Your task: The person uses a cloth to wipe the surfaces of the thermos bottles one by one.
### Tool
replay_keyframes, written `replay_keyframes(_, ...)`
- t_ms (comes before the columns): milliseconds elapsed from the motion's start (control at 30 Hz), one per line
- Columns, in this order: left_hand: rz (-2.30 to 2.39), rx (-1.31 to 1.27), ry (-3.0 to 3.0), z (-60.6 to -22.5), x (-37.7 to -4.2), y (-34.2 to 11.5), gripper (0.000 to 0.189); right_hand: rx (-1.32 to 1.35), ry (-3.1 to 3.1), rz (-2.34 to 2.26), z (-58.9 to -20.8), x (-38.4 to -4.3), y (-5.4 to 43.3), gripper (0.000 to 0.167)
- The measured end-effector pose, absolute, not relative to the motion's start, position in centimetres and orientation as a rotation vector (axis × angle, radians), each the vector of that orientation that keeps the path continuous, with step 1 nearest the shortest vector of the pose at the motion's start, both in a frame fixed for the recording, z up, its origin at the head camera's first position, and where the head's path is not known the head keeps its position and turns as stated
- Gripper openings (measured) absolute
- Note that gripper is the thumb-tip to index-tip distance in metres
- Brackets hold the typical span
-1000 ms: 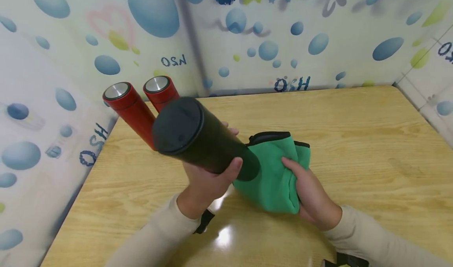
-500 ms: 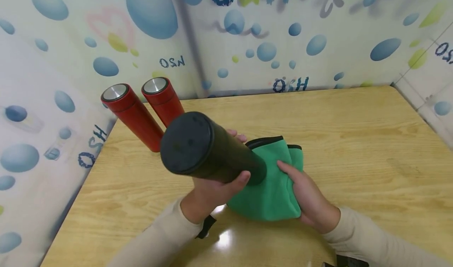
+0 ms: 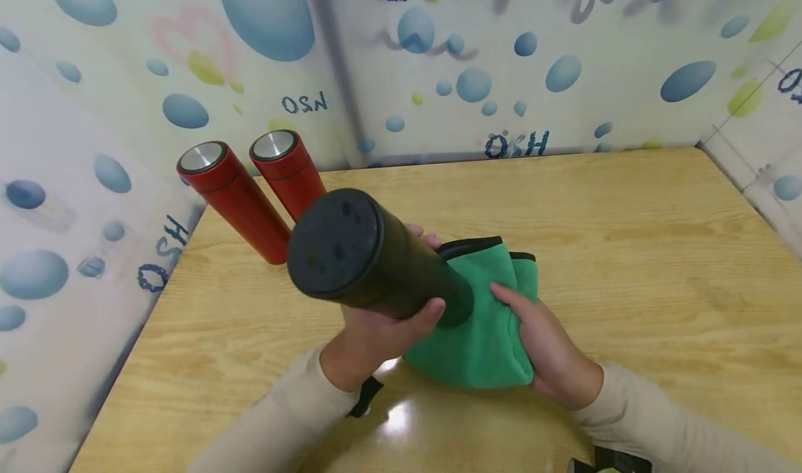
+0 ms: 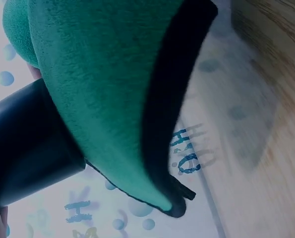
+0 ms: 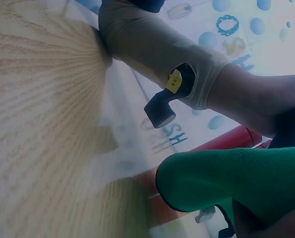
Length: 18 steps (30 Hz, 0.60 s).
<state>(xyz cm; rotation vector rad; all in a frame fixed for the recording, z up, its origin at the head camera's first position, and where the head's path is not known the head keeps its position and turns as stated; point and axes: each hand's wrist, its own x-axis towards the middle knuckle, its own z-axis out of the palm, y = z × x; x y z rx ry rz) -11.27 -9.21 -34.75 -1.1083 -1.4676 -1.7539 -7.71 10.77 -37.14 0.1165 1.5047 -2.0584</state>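
Gripping a dark bottle (image 3: 401, 271) in the left hand (image 3: 376, 337), wrapping round its side with the thumb near and the fingertips just peeking out on the far side, probably for stopping something so fat and smooth from slipping. Holding it up over the bench (image 3: 626, 250), tipping one flat round end up and aiming the other down at a green cloth (image 3: 485, 358), maybe for having both things close together in front of the body. Seeming to touch the cloth with that low end, going by the left wrist view. Pinching the green cloth in the right hand (image 3: 551, 340), with the thumb on top and the other fingers mostly hiding behind, so being hard to tell how far bent. Bunching the cloth in thick folds, likely for giving the thumb more to hold. Going further out, seeing a red bottle (image 3: 241, 205) and another red bottle (image 3: 290, 175) standing near each other at the left of the bench, perhaps for being out of the way. Ending at the bubbly wall (image 3: 626, 118) behind.
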Motion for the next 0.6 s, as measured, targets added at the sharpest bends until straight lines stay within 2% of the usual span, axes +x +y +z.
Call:
replay_keyframes(200, -1.702, -1.042, -1.473, -34.72, -11.42, -9.12, 0.061, 0.06, 1.508, -2.116, -37.22, -7.58, 10.7, 0.044)
replay_keyframes(467, -1.69, -1.104, -1.455, -34.02, -11.69, -9.07, 0.064, 0.01, 1.547, -2.186, -37.26, -7.67, 10.39, 0.045)
replay_keyframes(600, -1.701, -1.056, -1.448, -33.79, -11.56, -9.08, 0.062, -0.041, 1.544, -2.18, -37.28, -7.56, 10.32, 0.04)
